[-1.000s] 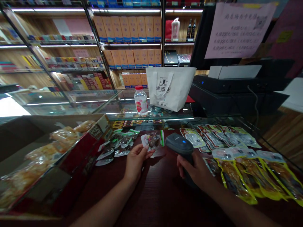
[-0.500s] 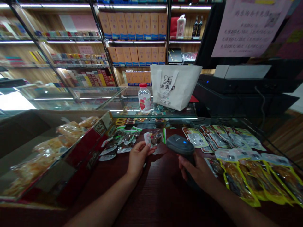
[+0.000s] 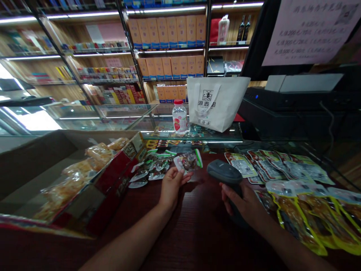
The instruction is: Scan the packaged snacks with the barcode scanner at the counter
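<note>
Between thumb and fingers, my left hand [image 3: 172,185] holds a small clear snack packet [image 3: 188,161] by its white end; a green strip runs along its far end. My right hand [image 3: 239,201] is wrapped around the handle of a dark barcode scanner [image 3: 225,173], its head pointing left toward the packet but apart from it. Left of the held packet lies a pile of similar green-edged packets [image 3: 155,166]. Beside my right hand are yellow-edged vacuum packs of meat [image 3: 303,214], and behind them flat silver-and-red pouches [image 3: 263,163].
An open cardboard box [image 3: 113,184] with wrapped snacks stands at left. On the glass counter are a red-capped bottle [image 3: 179,119] and a white tote bag [image 3: 220,105]. A monitor with a paper sign [image 3: 310,34] and black devices [image 3: 299,103] stand at right. Stocked shelves line the back.
The view has turned slightly left, so things sit further right. The packet is tilted a little differently in my left hand. The blue light on the scanner no longer shows.
</note>
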A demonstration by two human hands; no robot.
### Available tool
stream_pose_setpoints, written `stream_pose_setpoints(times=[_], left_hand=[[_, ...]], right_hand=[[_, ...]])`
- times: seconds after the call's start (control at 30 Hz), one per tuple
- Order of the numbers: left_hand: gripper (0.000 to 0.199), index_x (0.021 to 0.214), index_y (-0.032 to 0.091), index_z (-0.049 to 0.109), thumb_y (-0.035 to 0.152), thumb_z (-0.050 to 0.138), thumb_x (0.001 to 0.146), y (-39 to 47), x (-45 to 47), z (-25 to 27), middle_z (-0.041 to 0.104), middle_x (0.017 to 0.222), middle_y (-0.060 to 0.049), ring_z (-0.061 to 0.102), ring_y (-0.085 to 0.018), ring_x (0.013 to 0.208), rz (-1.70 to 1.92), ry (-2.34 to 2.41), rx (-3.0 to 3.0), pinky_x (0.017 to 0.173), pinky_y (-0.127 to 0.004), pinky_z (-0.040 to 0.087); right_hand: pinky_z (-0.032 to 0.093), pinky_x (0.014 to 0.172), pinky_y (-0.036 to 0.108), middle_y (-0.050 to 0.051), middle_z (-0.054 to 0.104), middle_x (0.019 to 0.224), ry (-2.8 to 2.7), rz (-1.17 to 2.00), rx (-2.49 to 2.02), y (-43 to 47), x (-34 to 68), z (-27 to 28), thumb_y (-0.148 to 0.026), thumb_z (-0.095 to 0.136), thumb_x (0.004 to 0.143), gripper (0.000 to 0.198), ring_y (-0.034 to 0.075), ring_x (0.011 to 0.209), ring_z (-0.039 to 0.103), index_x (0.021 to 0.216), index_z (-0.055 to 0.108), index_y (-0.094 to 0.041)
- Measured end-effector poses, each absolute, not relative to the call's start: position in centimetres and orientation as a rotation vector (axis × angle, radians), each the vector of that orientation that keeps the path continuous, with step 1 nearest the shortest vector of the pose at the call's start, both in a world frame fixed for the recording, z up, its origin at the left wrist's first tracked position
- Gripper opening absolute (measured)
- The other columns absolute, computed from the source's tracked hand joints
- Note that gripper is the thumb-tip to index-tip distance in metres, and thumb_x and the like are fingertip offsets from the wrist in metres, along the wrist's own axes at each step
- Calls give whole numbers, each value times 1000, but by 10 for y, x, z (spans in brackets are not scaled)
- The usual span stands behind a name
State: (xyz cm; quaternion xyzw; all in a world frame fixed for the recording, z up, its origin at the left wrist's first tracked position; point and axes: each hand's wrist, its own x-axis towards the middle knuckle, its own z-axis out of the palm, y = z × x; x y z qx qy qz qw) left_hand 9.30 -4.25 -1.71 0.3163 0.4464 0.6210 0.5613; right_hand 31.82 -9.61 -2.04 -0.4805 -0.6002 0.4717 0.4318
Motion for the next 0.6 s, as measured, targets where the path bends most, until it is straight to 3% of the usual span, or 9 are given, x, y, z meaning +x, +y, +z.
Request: stream_pose_setpoints(times=[0.1,0.2,0.33,0.43,0.6], left_hand=[[5,94,13,53,11,57,91,-42,89,-5,72,92,-10,74,-20,86,1565,1051,643,75,-25,59],[7,96,13,52,7,48,96,-39,81,6,72,101,-12,74,-19,91,1683,1013,558,81,-26,59],[17,88,12,52,2,42,97,-32,70,12,72,94,-10,74,-18,91,1767,991,412,84,-27,59],[20,83,12,52,-1,42,95,-29,65,13,72,93,-10,74,-20,92,1785,977,329,84,-27,60],[17,88,7,59,2,45,96,-32,65,17,71,102,-16,73,-20,94,1713,947,262,82,-24,60]], right_hand=[[45,46,26,2,61,60,-1469,1184,-1218,-96,317,-21,-65,54,90,49,14,44,55,86,55,-16],[44,44,25,1,61,60,-1444,1192,-1212,-97,315,-18,-65,55,89,50,13,43,54,90,56,-15],[42,42,24,2,63,64,-1421,1185,-1200,-99,313,-16,-65,54,89,53,13,42,53,101,57,-14],[45,46,25,2,63,65,-1461,1163,-1197,-98,314,-17,-65,53,90,51,12,43,55,94,57,-14],[45,44,25,1,63,66,-1450,1202,-1193,-96,315,-19,-64,53,90,50,12,43,54,98,56,-15]])
